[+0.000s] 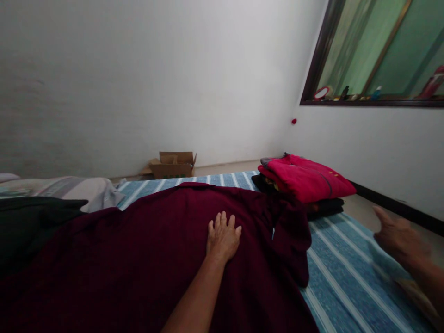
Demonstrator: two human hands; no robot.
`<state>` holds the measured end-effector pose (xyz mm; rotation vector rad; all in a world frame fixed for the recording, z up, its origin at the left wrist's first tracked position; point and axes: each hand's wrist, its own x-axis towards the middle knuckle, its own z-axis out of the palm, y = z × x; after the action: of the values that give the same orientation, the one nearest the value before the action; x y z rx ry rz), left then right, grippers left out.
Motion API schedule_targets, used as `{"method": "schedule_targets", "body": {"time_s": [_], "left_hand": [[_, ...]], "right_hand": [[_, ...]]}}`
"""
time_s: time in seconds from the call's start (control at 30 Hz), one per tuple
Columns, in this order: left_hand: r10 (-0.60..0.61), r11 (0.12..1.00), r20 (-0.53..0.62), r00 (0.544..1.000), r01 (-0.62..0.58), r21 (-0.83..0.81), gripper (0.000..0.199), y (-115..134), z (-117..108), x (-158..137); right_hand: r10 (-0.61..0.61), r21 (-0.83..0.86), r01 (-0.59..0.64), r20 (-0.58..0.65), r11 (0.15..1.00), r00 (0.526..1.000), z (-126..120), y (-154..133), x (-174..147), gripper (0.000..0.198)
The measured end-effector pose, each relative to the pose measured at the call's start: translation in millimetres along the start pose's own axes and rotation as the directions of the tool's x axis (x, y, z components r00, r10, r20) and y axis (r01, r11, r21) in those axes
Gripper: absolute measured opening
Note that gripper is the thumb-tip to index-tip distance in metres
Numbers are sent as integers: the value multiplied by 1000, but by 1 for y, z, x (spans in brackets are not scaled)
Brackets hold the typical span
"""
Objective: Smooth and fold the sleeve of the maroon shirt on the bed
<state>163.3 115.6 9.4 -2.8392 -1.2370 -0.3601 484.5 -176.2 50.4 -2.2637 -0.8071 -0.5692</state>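
A large maroon top (152,249) lies spread over the bed, with a sleeve-like part bunched at its right side. My left hand (224,236) rests flat on the cloth, fingers spread, gripping nothing. Off to the right, my right hand (398,236) is raised above the striped bed sheet (342,259), apart from the top. It is blurred, but a finger and the thumb show apart and nothing is seen in it. The near part of the top runs out of view at the bottom.
Behind the top's right side is a stack of folded clothes, with a bright pink garment (308,178) over dark ones. Dark green cloth (38,222) and a pale bedding heap (79,189) lie at left. An open cardboard box (173,166) stands by the wall. Small items line the window sill (367,101).
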Motion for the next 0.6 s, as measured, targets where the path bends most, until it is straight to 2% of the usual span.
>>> {"method": "schedule_targets", "body": {"time_s": [0.07, 0.1, 0.17, 0.2, 0.27, 0.33, 0.43, 0.53, 0.6], "left_hand": [[-2, 1000, 7, 1000, 2, 12, 49, 0, 0, 1], [-3, 1000, 9, 1000, 2, 18, 50, 0, 0, 1], [-3, 1000, 10, 1000, 3, 26, 49, 0, 1, 1], [-3, 1000, 9, 1000, 3, 26, 49, 0, 2, 2], [1, 1000, -2, 1000, -1, 16, 47, -1, 1, 2], [1, 1000, -29, 1000, -1, -8, 45, 0, -5, 2], [-13, 996, -74, 997, 6, -92, 36, 8, -22, 4], [32, 951, -85, 996, -57, -304, 31, 26, -41, 4], [133, 844, -23, 991, -125, -522, 30, 41, -47, 0]], "right_hand": [[29, -177, -31, -15, 984, 999, 4, -20, -16, 41], [-6, -170, 10, 21, 985, 1000, 5, -37, -26, 41], [-134, 36, 133, 41, 990, 990, 4, -80, -44, 27], [-213, 159, 201, 61, 967, 975, 3, -102, -52, 23], [-333, 244, 306, 78, 920, 940, 2, -140, -63, 21], [-258, 202, 240, 66, 950, 964, 7, -162, -65, 28], [-124, 307, 58, 199, 950, 972, 23, -171, -62, 37], [-55, 548, -148, 336, 823, 940, 40, -169, -60, 34], [-19, 669, -252, 369, 699, 929, 45, -167, -61, 32]]}}
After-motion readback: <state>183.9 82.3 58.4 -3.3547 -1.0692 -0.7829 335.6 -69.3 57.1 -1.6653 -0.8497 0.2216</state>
